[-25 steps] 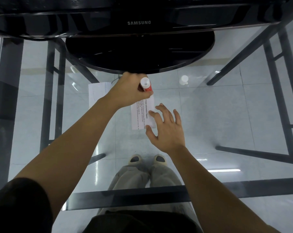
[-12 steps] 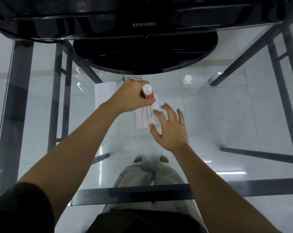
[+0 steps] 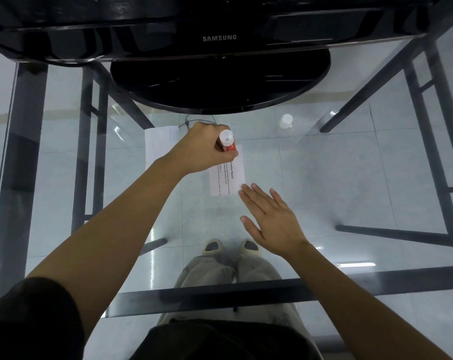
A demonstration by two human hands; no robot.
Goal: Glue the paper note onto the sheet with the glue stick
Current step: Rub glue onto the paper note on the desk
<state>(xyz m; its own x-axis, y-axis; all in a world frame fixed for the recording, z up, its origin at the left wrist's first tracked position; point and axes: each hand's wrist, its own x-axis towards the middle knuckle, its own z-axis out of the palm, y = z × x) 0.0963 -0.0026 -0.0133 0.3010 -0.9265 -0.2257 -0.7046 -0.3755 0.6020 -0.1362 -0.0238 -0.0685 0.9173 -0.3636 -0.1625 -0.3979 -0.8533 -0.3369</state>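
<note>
A red glue stick (image 3: 228, 144) with a white end is gripped in my left hand (image 3: 202, 148), its lower tip resting on the top of a small printed paper note (image 3: 229, 175) that lies on the glass table. My right hand (image 3: 269, 219) is flat and open with fingers spread, its fingertips at the note's lower right corner. A second white sheet (image 3: 159, 141) lies to the left, partly hidden behind my left hand. The glue stick's white cap (image 3: 286, 121) stands on the glass to the right.
A black Samsung monitor (image 3: 219, 37) with a round black base (image 3: 220, 84) stands at the far edge of the glass table (image 3: 350, 178). A thin black cable (image 3: 194, 121) runs by the base. Dark table frame bars, the tiled floor and my legs show through the glass.
My right hand has slid down and right off the note, now touching only its lower right corner. My left hand keeps the glue stick on the note's top.
</note>
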